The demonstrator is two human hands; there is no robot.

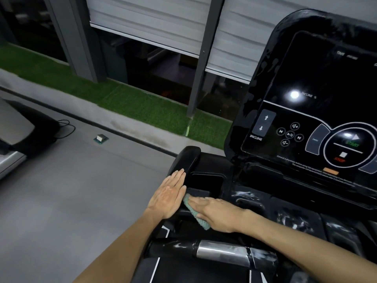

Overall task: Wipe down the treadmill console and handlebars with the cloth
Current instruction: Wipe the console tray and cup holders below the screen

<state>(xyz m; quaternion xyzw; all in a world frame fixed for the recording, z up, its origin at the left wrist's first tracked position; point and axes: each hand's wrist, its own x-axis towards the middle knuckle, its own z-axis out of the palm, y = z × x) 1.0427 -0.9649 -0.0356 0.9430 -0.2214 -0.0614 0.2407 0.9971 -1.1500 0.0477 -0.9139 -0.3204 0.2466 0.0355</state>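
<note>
At the far left, part of a neighbouring grey and black machine (18,127) stands on the smooth grey floor (67,186), with a thin black cable (66,128) looping beside it. A small green and white box-like object (100,138) lies on the floor further right, near a strip of green artificial turf (126,101) that runs along the dark windows with grey frames (195,58).

The left hand (168,196) lies flat with its fingers straight and together, gripping nothing, pressed against the left edge of the black treadmill's lower tray just below a curved glossy black handlebar end (186,159). Just beside it, the right hand (216,213) is spread palm-down, pressing a folded teal ribbed cloth (195,214) onto the black tray; the cloth peeks out from under the fingers on the left side.

Nearer, a black handlebar with a silver metal grip sensor (222,252) crosses the frame. To the right rises the glossy black treadmill console (318,111), its panel marked with incline arrows, media buttons, start and stop.
</note>
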